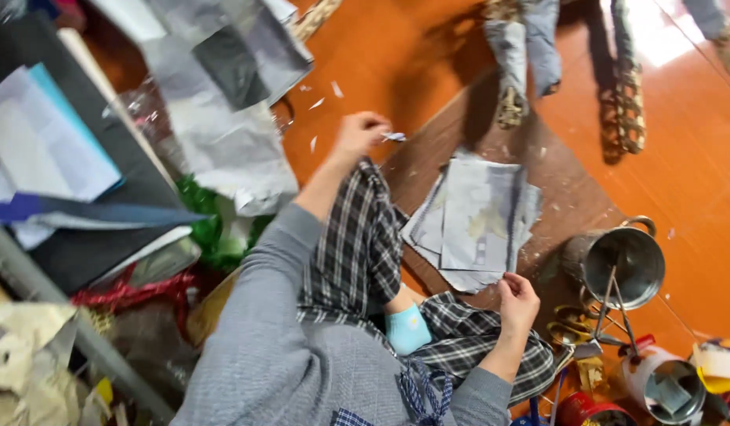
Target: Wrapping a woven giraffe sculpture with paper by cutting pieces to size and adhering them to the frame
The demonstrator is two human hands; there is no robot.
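Observation:
I sit cross-legged on an orange floor in plaid trousers and a grey top. My left hand is stretched out ahead, fingers pinched on a small scrap of paper. My right hand rests by my knee, its fingertips touching the near edge of a stack of printed paper sheets. The stack lies on a brown board in front of my legs. A light blue sock shows between my knees.
A metal bucket and a pair of scissors lie right of the stack, with tins nearby. Crumpled silver sheets, green tinsel and paper piles fill the left. Another person's legs stand at the top.

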